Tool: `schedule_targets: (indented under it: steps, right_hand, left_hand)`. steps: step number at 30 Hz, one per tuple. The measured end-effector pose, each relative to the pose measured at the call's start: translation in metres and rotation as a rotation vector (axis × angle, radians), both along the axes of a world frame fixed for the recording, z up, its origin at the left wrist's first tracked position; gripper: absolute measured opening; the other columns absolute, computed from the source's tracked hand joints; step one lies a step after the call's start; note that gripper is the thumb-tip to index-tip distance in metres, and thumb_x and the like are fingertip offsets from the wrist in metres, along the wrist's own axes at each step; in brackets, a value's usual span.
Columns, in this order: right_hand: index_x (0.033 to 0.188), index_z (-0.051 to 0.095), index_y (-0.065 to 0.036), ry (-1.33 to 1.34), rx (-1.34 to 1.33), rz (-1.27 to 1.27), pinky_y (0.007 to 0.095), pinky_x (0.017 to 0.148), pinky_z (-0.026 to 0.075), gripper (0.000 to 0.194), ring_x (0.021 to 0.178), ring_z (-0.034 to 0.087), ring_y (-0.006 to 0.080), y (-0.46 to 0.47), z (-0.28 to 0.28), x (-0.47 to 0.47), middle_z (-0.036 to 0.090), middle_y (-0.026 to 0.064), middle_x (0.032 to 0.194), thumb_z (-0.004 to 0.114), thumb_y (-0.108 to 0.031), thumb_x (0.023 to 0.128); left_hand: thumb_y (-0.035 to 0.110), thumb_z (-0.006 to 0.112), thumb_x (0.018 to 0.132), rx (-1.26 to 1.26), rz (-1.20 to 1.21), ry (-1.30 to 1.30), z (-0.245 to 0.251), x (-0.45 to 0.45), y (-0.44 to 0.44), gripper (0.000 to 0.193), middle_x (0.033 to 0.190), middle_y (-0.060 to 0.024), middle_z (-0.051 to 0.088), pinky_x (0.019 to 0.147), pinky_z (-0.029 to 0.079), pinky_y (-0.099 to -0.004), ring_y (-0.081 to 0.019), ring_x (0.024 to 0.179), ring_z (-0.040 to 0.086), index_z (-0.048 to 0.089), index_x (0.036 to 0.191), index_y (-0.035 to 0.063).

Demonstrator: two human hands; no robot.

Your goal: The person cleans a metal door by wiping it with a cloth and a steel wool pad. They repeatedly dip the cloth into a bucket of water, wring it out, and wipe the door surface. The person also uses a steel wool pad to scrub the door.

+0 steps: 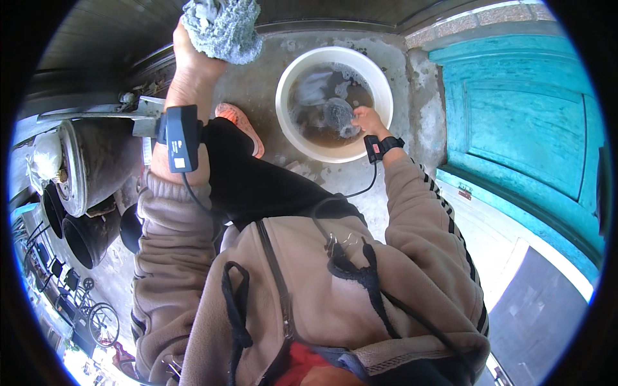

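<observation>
My left hand [193, 53] is raised at the top left, shut on a bunched light blue-grey cloth [224, 34], beside a dark ribbed panel [318, 10]. Below and to the right, a round white plastic basin [383, 96] stands on the concrete floor, holding murky, sudsy water [309, 120]. My right hand [369, 120] reaches over its near right side, with the fingers on a clear rounded object [338, 115], perhaps a plastic scoop, at the water. The fingertips are partly hidden there. Something pale lies in the water; I cannot tell what it is.
A turquoise wooden door [526, 130] is at the right. One orange-pink shoe [241, 126] is left of the basin. A large metal drum [96, 159], dark buckets [91, 236] and a wheelchair [103, 323] are at the left. Cables run from both wrist devices.
</observation>
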State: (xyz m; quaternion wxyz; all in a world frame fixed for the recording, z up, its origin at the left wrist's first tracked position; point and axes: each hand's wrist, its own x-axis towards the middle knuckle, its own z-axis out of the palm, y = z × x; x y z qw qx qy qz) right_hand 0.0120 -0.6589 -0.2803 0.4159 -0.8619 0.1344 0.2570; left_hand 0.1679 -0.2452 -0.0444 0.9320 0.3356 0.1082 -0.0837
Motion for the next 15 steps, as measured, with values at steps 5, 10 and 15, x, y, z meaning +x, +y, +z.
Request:
schedule_targets:
  steps: [5,10,15]
  right_hand:
    - [0.09,0.068,-0.001,-0.462,-0.273,0.085,0.0463,0.08,0.05,0.02,0.09,0.064,0.0397,0.026,0.025,0.003,0.067,0.0214,0.09,0.061,-0.013,0.076]
    - [0.139,0.04,-0.011,-0.35,-0.619,0.438,0.0519,0.102,0.039,0.093,0.126,0.041,0.0455,0.059,-0.017,-0.019,0.04,0.0224,0.138,0.085,-0.032,0.061]
    - [0.134,0.043,-0.01,-0.167,-0.558,0.267,0.0512,0.096,0.045,0.065,0.116,0.048,0.0466,0.057,-0.063,-0.043,0.045,0.0239,0.127,0.068,-0.006,0.074]
  left_hand:
    - [0.031,0.038,0.099,-0.015,0.001,-0.025,-0.005,0.001,0.005,0.039,0.119,-0.0133,0.064,0.098,0.046,-0.0484,-0.0316,0.111,0.059,0.06,0.118,0.0055]
    - [0.031,0.038,0.098,-0.054,-0.024,-0.07,0.0,-0.004,0.004,0.038,0.118,-0.013,0.064,0.097,0.046,-0.048,-0.0312,0.11,0.06,0.06,0.117,0.0054]
    - [0.035,0.043,0.095,-0.13,0.079,0.033,0.02,-0.017,-0.027,0.036,0.104,-0.0112,0.068,0.094,0.049,-0.0411,-0.0284,0.1,0.063,0.064,0.106,0.007]
